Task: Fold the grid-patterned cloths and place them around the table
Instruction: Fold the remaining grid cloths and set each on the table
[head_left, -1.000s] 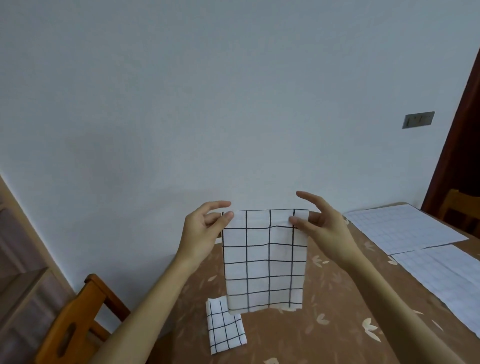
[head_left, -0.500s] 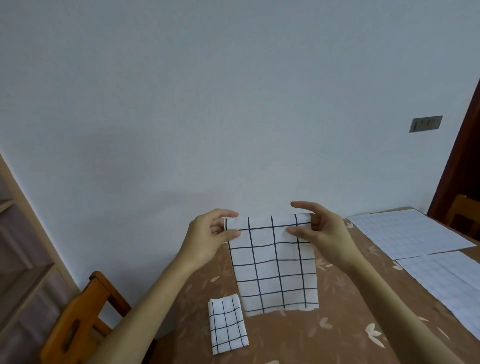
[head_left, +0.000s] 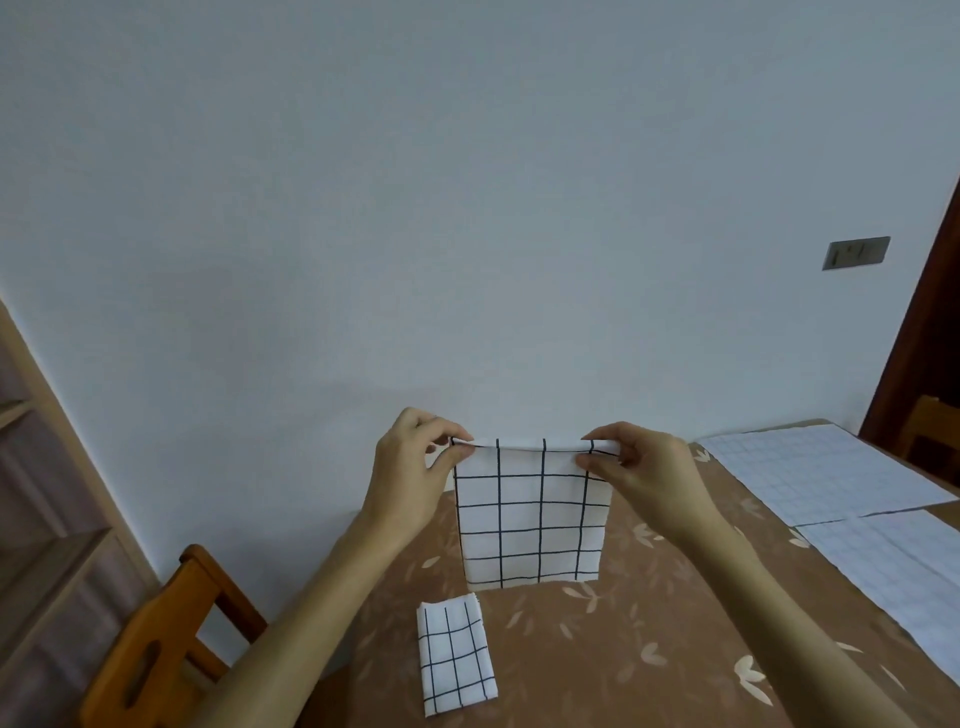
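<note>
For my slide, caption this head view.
The left hand and right hand hold a grid cloth up near a folded cloth.

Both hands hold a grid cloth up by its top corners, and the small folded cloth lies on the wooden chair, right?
Not quite. In the head view the small folded cloth lies on the table, beside the wooden chair, not on it. The rest holds: the left hand and right hand pinch the top corners of the hanging grid cloth.

cloth (head_left: 530, 519) top edge folded over, forefingers (head_left: 605, 434) lowered
</note>
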